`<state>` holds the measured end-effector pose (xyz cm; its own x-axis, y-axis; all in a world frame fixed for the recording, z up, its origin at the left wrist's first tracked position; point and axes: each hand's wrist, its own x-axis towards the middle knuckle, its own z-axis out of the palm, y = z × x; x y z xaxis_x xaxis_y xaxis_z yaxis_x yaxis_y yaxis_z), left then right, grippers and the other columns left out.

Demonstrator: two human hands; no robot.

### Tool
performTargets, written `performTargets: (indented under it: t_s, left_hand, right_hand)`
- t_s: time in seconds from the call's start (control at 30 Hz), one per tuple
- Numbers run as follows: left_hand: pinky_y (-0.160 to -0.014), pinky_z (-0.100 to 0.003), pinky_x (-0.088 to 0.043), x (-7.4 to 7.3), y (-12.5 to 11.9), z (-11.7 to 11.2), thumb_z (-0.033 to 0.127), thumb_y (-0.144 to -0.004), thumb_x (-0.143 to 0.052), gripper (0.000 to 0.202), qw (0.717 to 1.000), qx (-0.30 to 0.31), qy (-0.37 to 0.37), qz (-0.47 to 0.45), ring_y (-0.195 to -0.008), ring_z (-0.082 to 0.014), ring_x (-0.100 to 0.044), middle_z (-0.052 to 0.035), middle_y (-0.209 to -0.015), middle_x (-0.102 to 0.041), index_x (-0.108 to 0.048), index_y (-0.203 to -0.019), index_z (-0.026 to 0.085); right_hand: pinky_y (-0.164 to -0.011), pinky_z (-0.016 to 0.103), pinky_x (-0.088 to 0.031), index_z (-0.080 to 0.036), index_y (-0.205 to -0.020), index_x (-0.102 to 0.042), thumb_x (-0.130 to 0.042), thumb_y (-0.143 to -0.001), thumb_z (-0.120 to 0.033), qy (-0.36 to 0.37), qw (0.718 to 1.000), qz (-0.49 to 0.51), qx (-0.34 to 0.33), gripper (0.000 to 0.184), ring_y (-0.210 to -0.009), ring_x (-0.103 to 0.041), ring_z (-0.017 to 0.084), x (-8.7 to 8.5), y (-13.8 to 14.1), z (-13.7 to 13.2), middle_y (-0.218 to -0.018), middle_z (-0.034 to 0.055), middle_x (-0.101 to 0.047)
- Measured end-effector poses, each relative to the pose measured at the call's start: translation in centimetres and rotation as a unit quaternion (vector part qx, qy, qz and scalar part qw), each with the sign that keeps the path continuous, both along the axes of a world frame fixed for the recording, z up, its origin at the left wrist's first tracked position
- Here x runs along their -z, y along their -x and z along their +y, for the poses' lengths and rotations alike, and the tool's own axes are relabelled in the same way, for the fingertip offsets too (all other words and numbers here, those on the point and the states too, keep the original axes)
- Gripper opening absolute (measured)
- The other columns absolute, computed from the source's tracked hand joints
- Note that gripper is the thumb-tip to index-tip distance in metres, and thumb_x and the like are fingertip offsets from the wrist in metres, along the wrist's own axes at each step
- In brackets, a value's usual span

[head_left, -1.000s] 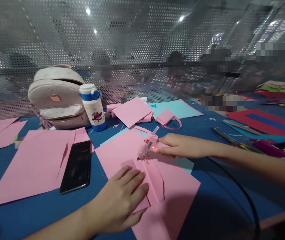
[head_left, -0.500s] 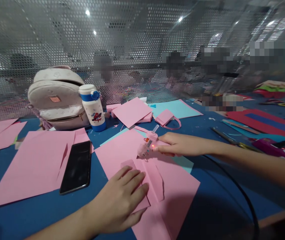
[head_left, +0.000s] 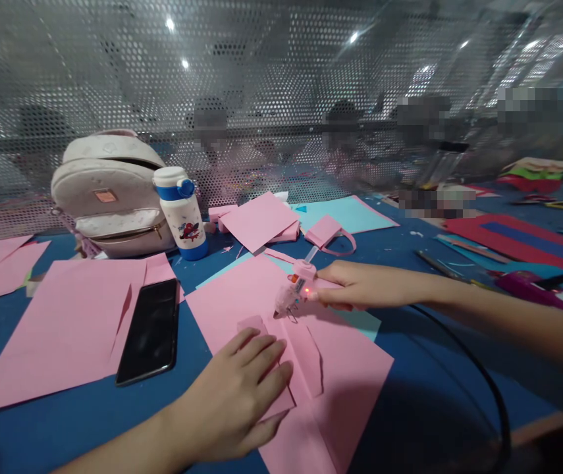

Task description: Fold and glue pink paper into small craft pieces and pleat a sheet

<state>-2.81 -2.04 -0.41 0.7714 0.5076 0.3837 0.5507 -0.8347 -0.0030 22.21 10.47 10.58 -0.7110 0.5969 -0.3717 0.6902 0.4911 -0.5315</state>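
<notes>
My left hand [head_left: 239, 388] lies flat with fingers spread, pressing a small folded pink paper piece [head_left: 281, 359] onto a large pink sheet [head_left: 340, 382]. My right hand [head_left: 355, 285] grips a small pink hot glue gun [head_left: 295, 289] with a lit red light. Its nozzle points down at the far edge of the folded piece, close to the paper. A black cord [head_left: 479, 382] runs from the gun toward the lower right.
A black phone [head_left: 150, 330] lies on another pink sheet [head_left: 58, 329] to the left. A white backpack [head_left: 108, 194] and a white-and-blue bottle [head_left: 182, 212] stand behind. Pink and cyan papers [head_left: 345, 214], scissors and red card [head_left: 523, 240] lie on the blue table. People sit behind the perforated screen.
The glue gun and my right hand shifted slightly, the nozzle dipping closer to the folded piece. My left hand stayed in place.
</notes>
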Motion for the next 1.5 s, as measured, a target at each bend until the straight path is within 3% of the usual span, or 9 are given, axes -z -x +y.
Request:
performTargets:
  t_s: [0.37,0.57,1.5]
  left_hand:
    - [-0.11,-0.048,-0.035,-0.15,0.11,-0.21,0.041,-0.1,-0.045,0.045,1.0,0.005,0.019,0.019,-0.125,-0.0316,-0.054,-0.0148,-0.138,-0.06,-0.054,-0.134,0.013]
    - [-0.111,-0.049,-0.035,-0.25,0.09,-0.09,0.042,-0.101,-0.043,0.047,0.999,0.005,0.029,0.03,-0.127,-0.0322,-0.054,-0.0153,-0.139,-0.059,-0.053,-0.136,0.012]
    - [-0.11,-0.051,-0.036,-0.26,0.1,-0.1,0.04,-0.101,-0.04,0.047,0.999,0.007,0.029,0.044,-0.127,-0.0333,-0.054,-0.0165,-0.142,-0.057,-0.052,-0.136,0.011]
  right_hand:
    - [-0.053,0.026,-0.034,-0.017,-0.072,-0.051,-0.04,-0.092,-0.064,-0.007,1.0,-0.007,-0.015,0.052,-0.056,-0.047,0.012,0.6,0.54,0.07,-0.066,0.0012,-0.055]
    - [-0.053,0.026,-0.032,-0.018,-0.065,-0.047,-0.037,-0.094,-0.062,-0.017,0.999,-0.012,-0.027,0.054,-0.054,-0.044,0.012,0.35,0.42,0.07,-0.06,0.0003,-0.052]
    - [-0.055,0.028,-0.032,-0.018,-0.067,-0.051,-0.038,-0.095,-0.061,-0.062,0.998,-0.015,0.006,0.053,-0.057,-0.05,0.014,0.25,0.26,0.09,-0.064,0.002,-0.058]
